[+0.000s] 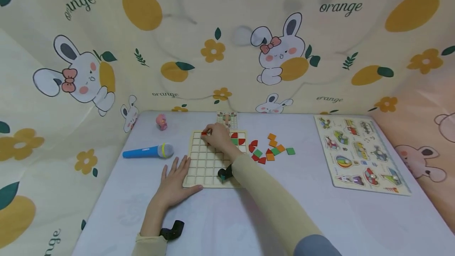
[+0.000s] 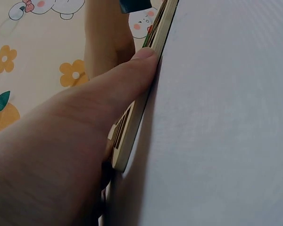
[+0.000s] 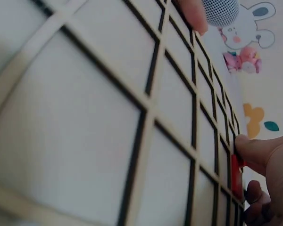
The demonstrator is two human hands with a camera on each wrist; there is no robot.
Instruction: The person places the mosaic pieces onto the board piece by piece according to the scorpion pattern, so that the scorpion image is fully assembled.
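A wooden grid board [image 1: 203, 165] lies in front of me, its squares edged by raised strips. My right hand [image 1: 217, 136] reaches over its far left part and pinches a red piece [image 3: 236, 176] between thumb and fingers. Part of that piece is hidden by the fingers. Red quarter-round pieces [image 1: 241, 142] and a green square [image 1: 234, 141] sit in the board's far right squares. My left hand [image 1: 175, 185] rests at the left edge with fingers spread, its thumb [image 2: 144, 59] lying along the near edge of the board.
Loose red, green [image 1: 290, 151] and orange pieces [image 1: 270, 156] lie right of the board. A patterned card [image 1: 232, 118] stands behind it. To the left are a blue toy microphone [image 1: 142, 152] and a pink figurine [image 1: 161, 122]; a picture puzzle board [image 1: 350, 173] lies far right.
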